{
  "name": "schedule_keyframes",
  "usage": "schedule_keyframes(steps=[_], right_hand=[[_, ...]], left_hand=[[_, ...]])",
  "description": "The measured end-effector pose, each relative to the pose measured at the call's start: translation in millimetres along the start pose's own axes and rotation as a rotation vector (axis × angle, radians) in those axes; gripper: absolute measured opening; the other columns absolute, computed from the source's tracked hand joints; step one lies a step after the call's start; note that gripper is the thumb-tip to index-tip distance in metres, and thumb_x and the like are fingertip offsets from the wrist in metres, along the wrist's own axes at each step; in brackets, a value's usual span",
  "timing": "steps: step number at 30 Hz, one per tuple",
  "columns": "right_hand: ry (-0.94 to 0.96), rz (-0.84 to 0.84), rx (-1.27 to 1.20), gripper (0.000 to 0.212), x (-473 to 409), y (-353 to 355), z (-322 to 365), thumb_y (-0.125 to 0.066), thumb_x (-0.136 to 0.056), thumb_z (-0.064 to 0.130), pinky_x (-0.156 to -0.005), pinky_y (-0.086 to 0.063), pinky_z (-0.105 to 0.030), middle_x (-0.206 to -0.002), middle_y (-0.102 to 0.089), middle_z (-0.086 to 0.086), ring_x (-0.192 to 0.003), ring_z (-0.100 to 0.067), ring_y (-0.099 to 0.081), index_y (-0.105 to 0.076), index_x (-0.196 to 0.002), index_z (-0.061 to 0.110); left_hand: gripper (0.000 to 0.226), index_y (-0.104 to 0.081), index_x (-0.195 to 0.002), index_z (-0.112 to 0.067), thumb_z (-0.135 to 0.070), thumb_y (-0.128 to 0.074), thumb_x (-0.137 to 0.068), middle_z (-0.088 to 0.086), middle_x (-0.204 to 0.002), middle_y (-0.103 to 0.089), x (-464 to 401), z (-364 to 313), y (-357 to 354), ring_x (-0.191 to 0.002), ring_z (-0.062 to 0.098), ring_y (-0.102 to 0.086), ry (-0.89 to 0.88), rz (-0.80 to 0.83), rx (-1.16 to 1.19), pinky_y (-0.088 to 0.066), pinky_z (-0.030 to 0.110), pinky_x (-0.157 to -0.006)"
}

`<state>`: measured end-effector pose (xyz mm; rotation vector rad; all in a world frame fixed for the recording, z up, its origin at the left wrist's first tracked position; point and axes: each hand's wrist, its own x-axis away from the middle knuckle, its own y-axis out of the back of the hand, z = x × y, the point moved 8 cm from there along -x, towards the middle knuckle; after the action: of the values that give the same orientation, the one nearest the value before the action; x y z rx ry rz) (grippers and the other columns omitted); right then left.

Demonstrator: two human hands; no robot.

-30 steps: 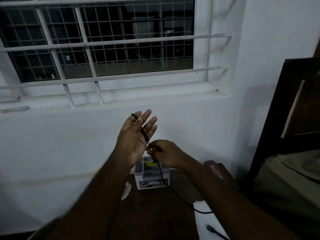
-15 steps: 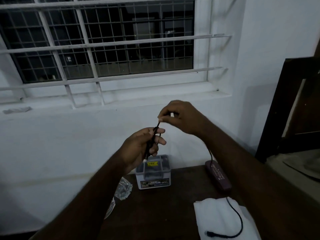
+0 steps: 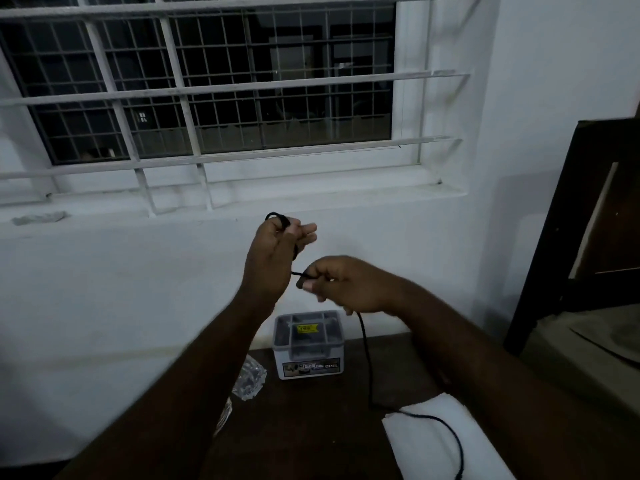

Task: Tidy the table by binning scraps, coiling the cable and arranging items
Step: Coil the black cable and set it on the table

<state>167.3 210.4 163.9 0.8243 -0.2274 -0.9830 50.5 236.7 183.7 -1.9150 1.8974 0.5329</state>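
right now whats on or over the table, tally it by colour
black: 1, the cable, gripped by the left hand and pinched by the right hand
white: 1, the cloth
grey: 1, the lidded plastic box
clear: 1, the crumpled plastic wrapper
total: 4

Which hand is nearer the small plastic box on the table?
Right. The right hand hangs just above the box, pinching the cable; the left hand is raised higher, holding the coils.
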Motion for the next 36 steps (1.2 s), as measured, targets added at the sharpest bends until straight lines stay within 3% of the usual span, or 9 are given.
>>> schedule_keyframes(steps=[5,12,16,18,22,25,27,33,36], right_hand=[[0.155,-0.124,0.305,0.017,-3,49,30,-0.056,-0.097,0.021,-0.068,-0.044,-0.02,-0.086,-0.063,0.006,-0.08,-0.01,-0.058,-0.069,-0.098,0.009],[0.397,-0.486,0.355,0.018,-6,91,32,-0.066,-0.091,0.02,-0.073,-0.037,-0.002,-0.092,-0.068,0.012,-0.08,0.009,-0.058,-0.076,-0.104,0.012],[0.109,-0.381,0.011,0.025,-13,63,-10,-0.058,-0.096,0.019,-0.055,-0.05,-0.017,-0.084,-0.07,0.005,-0.051,0.002,-0.056,-0.071,-0.117,0.013],[-0.037,-0.268,-0.14,0.027,-10,43,-22,-0.055,-0.098,0.024,-0.052,-0.052,-0.028,-0.082,-0.069,0.005,-0.05,-0.003,-0.052,-0.068,-0.121,0.017],[-0.11,-0.137,-0.19,0.024,3,33,-7,-0.055,-0.097,0.032,-0.051,-0.047,-0.022,-0.082,-0.065,0.007,-0.054,0.0,-0.049,-0.069,-0.111,0.019],[-0.011,-0.173,0.037,0.021,9,53,26,-0.055,-0.096,0.03,-0.057,-0.042,-0.015,-0.08,-0.064,0.01,-0.064,0.001,-0.055,-0.071,-0.104,0.019],[0.1,-0.267,0.231,0.018,10,76,49,-0.056,-0.096,0.025,-0.063,-0.041,-0.013,-0.078,-0.063,0.012,-0.072,-0.002,-0.057,-0.071,-0.101,0.015],[0.28,-0.498,0.274,0.016,9,113,57,-0.066,-0.091,0.019,-0.067,-0.04,-0.003,-0.089,-0.071,0.008,-0.073,0.006,-0.061,-0.076,-0.099,0.01],[0.229,-0.447,0.257,0.023,4,90,37,-0.06,-0.094,0.013,-0.071,-0.04,-0.004,-0.092,-0.074,-0.004,-0.075,-0.004,-0.063,-0.072,-0.112,0.007]], left_hand=[[0.027,-0.062,-0.1,-0.008,-0.02,-0.039,-0.105,0.004,-0.082,-0.071,14,11,-8,-0.06,0.012,-0.064,-0.01,0.167,-0.253,-0.053,0.025,-0.057],[0.039,-0.06,-0.088,-0.012,-0.037,-0.035,-0.103,-0.006,-0.054,-0.04,35,7,-41,-0.041,0.008,-0.033,0.416,0.423,0.622,-0.035,0.023,-0.043],[0.029,-0.057,-0.092,-0.014,-0.029,-0.035,-0.104,-0.007,-0.058,-0.047,11,-23,-41,-0.045,0.008,-0.041,0.334,0.348,0.911,-0.043,0.023,-0.049],[0.027,-0.056,-0.094,-0.014,-0.026,-0.034,-0.105,-0.007,-0.063,-0.054,-8,-28,-30,-0.051,0.009,-0.048,0.244,0.184,0.831,-0.048,0.024,-0.055],[0.021,-0.057,-0.1,-0.011,-0.021,-0.039,-0.104,-0.003,-0.078,-0.073,-26,-33,-1,-0.074,0.017,-0.071,0.041,-0.061,0.309,-0.058,0.025,-0.071],[0.022,-0.059,-0.101,-0.005,-0.02,-0.043,-0.103,-0.001,-0.083,-0.075,-20,-36,2,-0.08,0.012,-0.073,-0.112,-0.008,-0.233,-0.057,0.02,-0.072],[0.026,-0.059,-0.101,0.0,-0.02,-0.042,-0.104,0.002,-0.08,-0.073,-9,-27,-4,-0.073,0.017,-0.072,-0.064,0.106,-0.32,-0.059,0.031,-0.073],[0.045,-0.062,-0.088,-0.011,-0.042,-0.033,-0.103,-0.004,-0.052,-0.041,35,-19,-40,-0.041,0.011,-0.036,0.372,0.439,0.505,-0.04,0.027,-0.049],[0.035,-0.058,-0.088,-0.013,-0.036,-0.037,-0.103,-0.008,-0.052,-0.042,31,-38,-47,-0.041,0.007,-0.038,0.348,0.436,0.796,-0.043,0.023,-0.05]])
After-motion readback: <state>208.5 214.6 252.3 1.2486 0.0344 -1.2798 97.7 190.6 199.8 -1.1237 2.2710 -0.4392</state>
